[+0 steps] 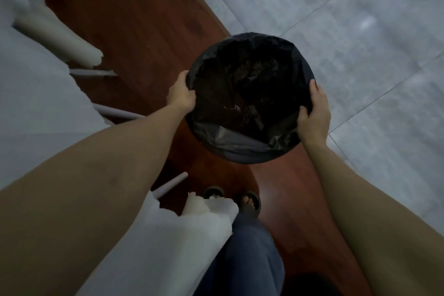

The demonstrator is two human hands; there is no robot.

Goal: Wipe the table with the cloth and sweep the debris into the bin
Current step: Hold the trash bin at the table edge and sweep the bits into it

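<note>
Left hand (181, 95) fingers curl over the rim of the round bin (249, 98); right hand (313, 113) grips the opposite rim. Liner (240, 84): crinkled glossy black plastic. No legible markings. Bin sits above reddish wood-grain flooring (134, 14), beside grey tiles (348, 19).

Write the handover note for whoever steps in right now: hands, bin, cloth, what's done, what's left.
Left hand: grips the left rim of the bin, fingers curled over the black bin liner.
Right hand: grips the right rim, pinching the liner.
Bin: held between both hands, over the red-brown floor strip beside grey tiles; whether it rests on the floor cannot be told.
Cloth, table top and debris: not identifiable in this view; white chair or table parts show at left.
Done: bin in hand.
Left: position the bin, wipe, sweep debris in.
</note>
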